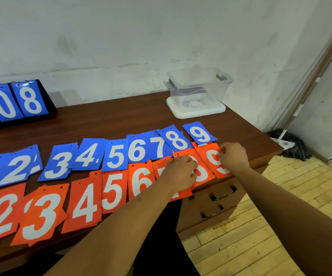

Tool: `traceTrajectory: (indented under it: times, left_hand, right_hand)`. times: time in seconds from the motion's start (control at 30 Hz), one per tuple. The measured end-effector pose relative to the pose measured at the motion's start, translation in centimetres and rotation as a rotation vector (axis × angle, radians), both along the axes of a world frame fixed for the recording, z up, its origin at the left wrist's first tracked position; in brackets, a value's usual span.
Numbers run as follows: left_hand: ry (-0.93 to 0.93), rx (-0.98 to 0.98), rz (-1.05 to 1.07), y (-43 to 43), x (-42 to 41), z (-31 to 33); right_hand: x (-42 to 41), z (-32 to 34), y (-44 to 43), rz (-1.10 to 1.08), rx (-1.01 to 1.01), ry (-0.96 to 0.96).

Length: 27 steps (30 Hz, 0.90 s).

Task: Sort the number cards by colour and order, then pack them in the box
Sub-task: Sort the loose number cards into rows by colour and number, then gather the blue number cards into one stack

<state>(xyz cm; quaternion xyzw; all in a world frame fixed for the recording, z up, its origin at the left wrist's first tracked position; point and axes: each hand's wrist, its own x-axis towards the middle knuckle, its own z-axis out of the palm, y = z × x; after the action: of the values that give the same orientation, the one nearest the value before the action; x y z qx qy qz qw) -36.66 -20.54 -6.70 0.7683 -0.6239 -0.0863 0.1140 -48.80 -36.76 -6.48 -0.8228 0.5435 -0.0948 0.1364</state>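
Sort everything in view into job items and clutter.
Job: blue cards, orange cards, box, left hand and right hand on the orange cards.
Lying about: scoreboard, mop, desk drawers.

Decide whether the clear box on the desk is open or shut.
Open: the clear box has no lid on top; it stands on a white lid.
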Motion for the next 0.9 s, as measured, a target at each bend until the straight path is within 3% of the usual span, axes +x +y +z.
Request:
traceTrajectory:
  times: [0.17, 0.33, 0.63, 0.9]
  left_hand:
    - [0.103, -0.099, 0.068, 0.5, 0.8, 1.0]
    - [0.131, -0.213, 0.264, 5.4, 5.0, 3.3]
    - [0.07, -0.317, 0.695, 24.1, 15.2, 6.6]
    - [0.034, -0.334, 1.023, 38.5, 23.8, 5.4]
  right_hand:
    - [0.3, 1.4, 0.2, 0.031, -0.026, -0.129]
    - [2.8, 3.8, 3.6, 0.178, 0.015, -0.275]
    - [12.3, 6.4, 16.3, 0.503, 0.023, -0.364]
    - [26.5, 6.9, 27.1, 0.812, 0.093, -0.29]
